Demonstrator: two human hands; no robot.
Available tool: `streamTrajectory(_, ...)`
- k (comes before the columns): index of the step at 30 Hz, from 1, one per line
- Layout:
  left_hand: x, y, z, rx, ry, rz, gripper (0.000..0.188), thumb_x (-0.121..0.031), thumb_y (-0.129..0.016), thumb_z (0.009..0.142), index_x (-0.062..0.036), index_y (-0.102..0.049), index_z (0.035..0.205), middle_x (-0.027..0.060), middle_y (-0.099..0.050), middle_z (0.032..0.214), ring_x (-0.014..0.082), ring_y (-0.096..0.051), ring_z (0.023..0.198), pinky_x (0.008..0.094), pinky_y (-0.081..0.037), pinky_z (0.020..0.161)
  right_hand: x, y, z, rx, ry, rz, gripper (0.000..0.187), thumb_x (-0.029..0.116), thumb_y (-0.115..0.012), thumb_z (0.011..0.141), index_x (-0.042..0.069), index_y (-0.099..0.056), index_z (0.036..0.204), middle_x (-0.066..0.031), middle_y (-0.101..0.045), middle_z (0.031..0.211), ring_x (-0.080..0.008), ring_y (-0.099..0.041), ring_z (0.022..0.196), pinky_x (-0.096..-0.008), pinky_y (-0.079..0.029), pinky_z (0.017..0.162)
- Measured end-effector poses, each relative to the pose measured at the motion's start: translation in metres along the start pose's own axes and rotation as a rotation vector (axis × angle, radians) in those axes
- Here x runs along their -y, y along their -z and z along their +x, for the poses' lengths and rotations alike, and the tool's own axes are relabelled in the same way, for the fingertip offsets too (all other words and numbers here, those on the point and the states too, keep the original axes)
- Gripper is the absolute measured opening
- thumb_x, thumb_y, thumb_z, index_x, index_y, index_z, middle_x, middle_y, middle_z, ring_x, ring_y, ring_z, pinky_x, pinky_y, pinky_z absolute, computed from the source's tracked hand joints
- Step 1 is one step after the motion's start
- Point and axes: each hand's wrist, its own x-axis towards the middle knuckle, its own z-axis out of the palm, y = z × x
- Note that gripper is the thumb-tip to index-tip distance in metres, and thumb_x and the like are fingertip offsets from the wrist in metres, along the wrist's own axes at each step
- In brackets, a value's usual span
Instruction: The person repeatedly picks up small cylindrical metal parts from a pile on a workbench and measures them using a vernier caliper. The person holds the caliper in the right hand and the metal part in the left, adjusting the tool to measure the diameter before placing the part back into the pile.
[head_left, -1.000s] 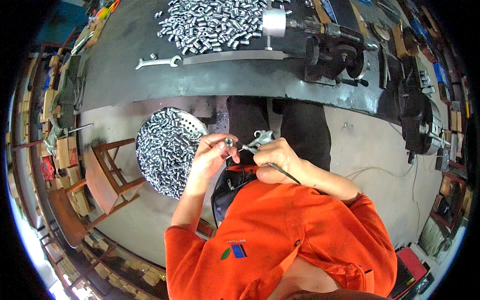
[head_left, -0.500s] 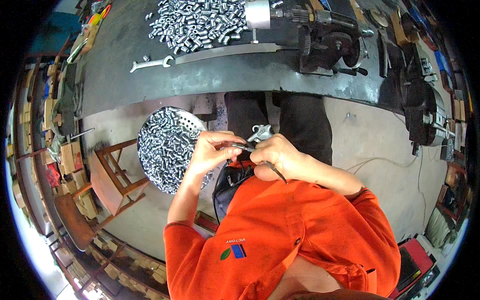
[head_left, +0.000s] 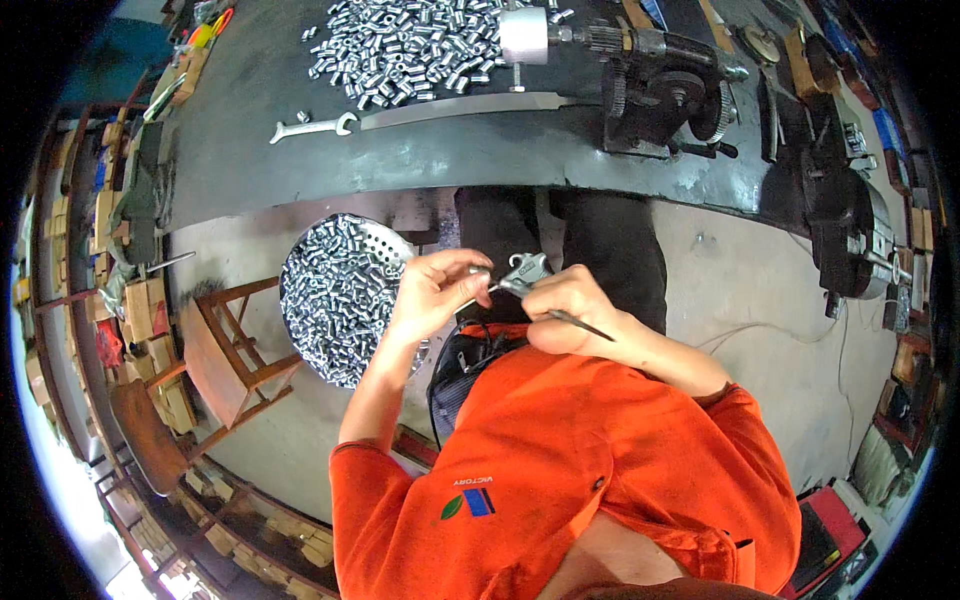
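Observation:
My left hand (head_left: 432,288) is pinched on a small metal sleeve (head_left: 480,270), mostly covered by the fingers. Just right of it, my right hand (head_left: 570,308) is closed around a grey metal air blow gun (head_left: 525,270); its hooked end shows beyond the fingers, and its thin front end points toward the left fingertips. A slim dark rod-like tool (head_left: 585,325) also juts from the right fist toward the wrist; the rest of it is hidden in the palm. Below the left hand, a round perforated metal basin (head_left: 385,240) holds many similar sleeves (head_left: 335,300).
On the dark workbench (head_left: 400,165) lie a heap of metal sleeves (head_left: 410,50), an open-end wrench (head_left: 315,127) and a long flat file (head_left: 460,108). A geared machine (head_left: 665,90) stands at its right. A wooden stool (head_left: 220,360) is left of the basin.
My right hand has moved a little right, away from the left hand, and its dark tool has swung toward the wrist. The left hand still pinches the sleeve.

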Motion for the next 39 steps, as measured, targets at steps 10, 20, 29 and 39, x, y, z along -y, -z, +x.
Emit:
streamTrajectory(10,0.012,0.006,0.009,-0.308,-0.307,0.786,0.017,0.001,-0.063,0.06,-0.0035,-0.062,0.076,0.0058,-0.052,0.064,0.0157,-0.05,0.048,0.0267,-0.041,0.047,0.021,0.007,-0.003,-0.162,0.213,0.051,0.03,0.012,-0.06,0.06,0.005,-0.032,0.053,-0.0074,-0.029,0.049,-0.0254,-0.033,0.039,-0.0356,-0.025,0.039)
streamTrajectory(20,0.009,-0.007,0.014,-0.222,-0.472,0.866,0.026,0.001,-0.063,0.054,-0.0047,-0.062,0.079,0.0057,-0.048,0.062,0.0192,-0.05,0.048,0.0301,-0.04,0.045,0.003,-0.008,0.009,-0.081,0.161,-0.094,0.025,0.01,-0.061,0.06,0.006,-0.037,0.055,-0.009,-0.038,0.052,-0.029,-0.043,0.045,-0.0386,-0.035,0.043)
streamTrajectory(29,-0.019,0.025,0.086,-0.287,-0.424,1.028,0.019,-0.014,-0.064,0.069,-0.0074,-0.065,0.086,0.0115,-0.061,0.068,0.0274,-0.06,0.059,0.0376,-0.047,0.054,0.013,0.014,-0.003,-0.268,0.323,-0.253,0.031,0.011,-0.059,0.055,0.007,-0.029,0.05,-0.0061,-0.027,0.05,-0.0235,-0.035,0.039,-0.0357,-0.028,0.037)
streamTrajectory(39,-0.1,0.059,0.17,-0.28,-0.527,0.101,0.039,-0.006,-0.057,0.083,0.0061,-0.047,0.119,0.0087,-0.062,0.082,0.0123,-0.06,0.063,0.0228,-0.047,0.061,0.008,0.007,-0.009,-0.212,0.265,-0.122,0.033,0.017,-0.06,0.065,0.008,-0.031,0.052,-0.0062,-0.028,0.049,-0.0234,-0.035,0.04,-0.0352,-0.026,0.038)
